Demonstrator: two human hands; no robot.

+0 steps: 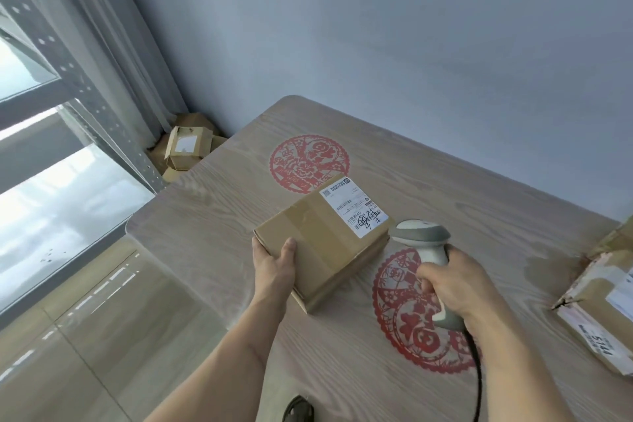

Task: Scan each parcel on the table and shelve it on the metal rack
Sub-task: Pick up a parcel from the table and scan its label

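Observation:
A brown cardboard parcel [318, 243] with a white shipping label [352, 207] on top rests on the wooden table [212, 216]. My left hand [274, 262] grips its near left corner, thumb on the top face. My right hand [459, 284] holds a grey handheld barcode scanner [423, 238] by its handle, the head just right of the parcel and pointing toward the label. The scanner's black cable [478, 373] trails down toward me. A grey perforated metal rack [85, 92] stands at the far left.
Another taped parcel [603, 305] lies at the table's right edge. Several cardboard boxes [186, 147] sit on the floor in the corner behind the table, beside the curtain. Two red paper-cut decorations [308, 161] lie flat on the tabletop. Glossy tiled floor lies to the left.

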